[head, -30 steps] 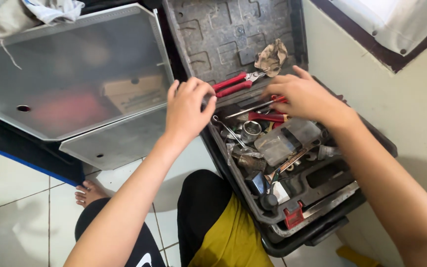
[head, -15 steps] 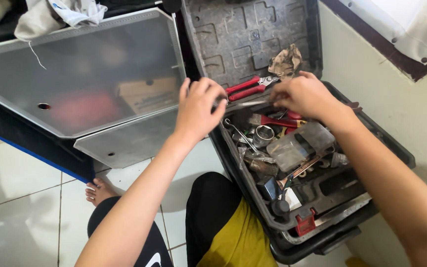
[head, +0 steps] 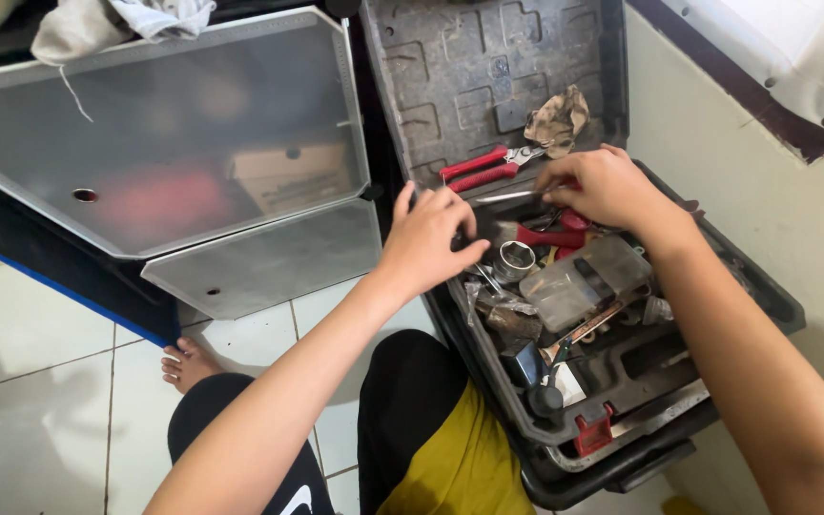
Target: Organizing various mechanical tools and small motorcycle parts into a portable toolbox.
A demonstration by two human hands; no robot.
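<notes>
Far left of the toolbox (head: 488,381), white floor tiles (head: 40,401) and a bare foot (head: 188,362). Above that, a frosted metal panel (head: 164,133) tilted toward the toolbox, with a smaller panel (head: 269,262) just under it, its corner close to the box's left wall. Crumpled cloth (head: 116,24) sits on the panel's top edge. Cardboard box (head: 293,176) shows blurred behind the panel.

Left hand (head: 426,238) over the toolbox's left rim, fingers curled, thumb out toward the middle; cannot tell whether it grips anything, the palm side is hidden. Forearm crosses the black-and-yellow shorts (head: 431,429), which press against the box's near-left wall.

Toolbox open, dark grey, lid (head: 488,76) propped upright at the back. Against the lid: red-handled pliers (head: 484,170) and a wadded brown rag (head: 557,119).

Right hand (head: 603,186) over the back of the box, fingers pinched closed on a thin metal rod (head: 503,197) that points left toward the other hand. So the rod is held above the box's back edge, just below the pliers.

Inside the box: steel socket (head: 515,257) near the left hand, red-handled tool (head: 541,236) under the right hand, clear plastic case (head: 588,278) in the middle, black knob (head: 545,399) and red latch (head: 593,431) at the near end. Other clutter too jumbled to tell.

Right of the box, cream wall (head: 765,210).
</notes>
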